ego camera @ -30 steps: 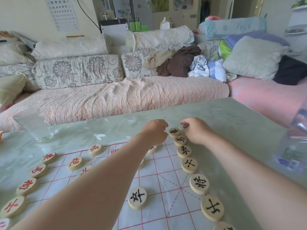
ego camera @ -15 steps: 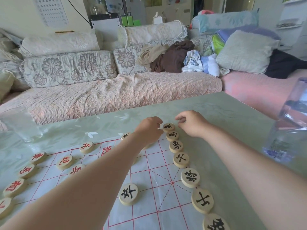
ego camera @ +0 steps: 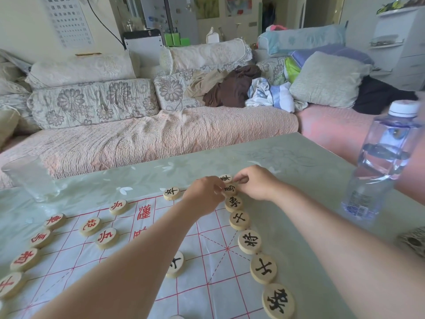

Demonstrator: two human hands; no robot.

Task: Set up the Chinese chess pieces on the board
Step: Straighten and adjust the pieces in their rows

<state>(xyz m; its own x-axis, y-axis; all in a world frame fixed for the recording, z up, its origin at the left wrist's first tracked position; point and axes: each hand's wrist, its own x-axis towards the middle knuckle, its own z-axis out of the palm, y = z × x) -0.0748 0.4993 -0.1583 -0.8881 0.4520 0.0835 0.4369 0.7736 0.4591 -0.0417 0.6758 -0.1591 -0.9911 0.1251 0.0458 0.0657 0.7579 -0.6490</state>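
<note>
Both hands meet at the far right corner of the white sheet board with red grid lines (ego camera: 207, 245). The right hand (ego camera: 256, 183) pinches, thumb and forefinger, the far rim of a round pale wooden chess piece with a black character (ego camera: 230, 189), second from the far end of the black-lettered row (ego camera: 249, 242) along the board's right edge. The left hand (ego camera: 204, 197) is curled, fingertips against that piece's left rim (whether it truly grips, I cannot tell). Red-lettered wooden discs (ego camera: 90, 226) lie at the left. A clear plastic water bottle (ego camera: 379, 162) stands on the pale green table (ego camera: 299, 162).
</note>
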